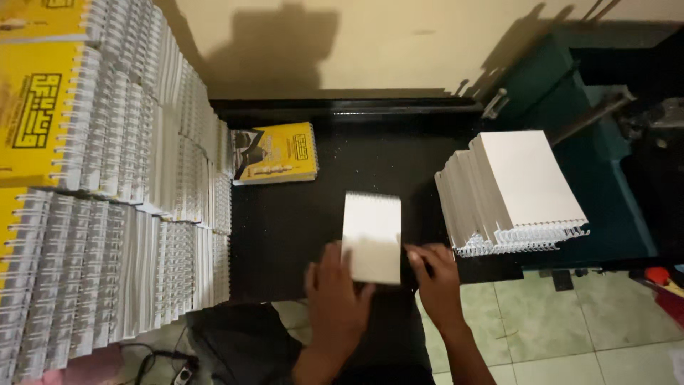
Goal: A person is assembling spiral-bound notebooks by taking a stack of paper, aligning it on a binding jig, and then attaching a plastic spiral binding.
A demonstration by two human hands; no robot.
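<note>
Notepad between both hands

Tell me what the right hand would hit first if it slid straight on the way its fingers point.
The right hand points up and left, its fingertips already at the white notepad lying on the black table. That notepad's right edge comes first, as far as this one view shows.

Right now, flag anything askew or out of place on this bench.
The stack of white pads at the right leans, fanned out like steps. One yellow notebook lies alone, slightly crooked, apart from the big notebook stacks.
</note>
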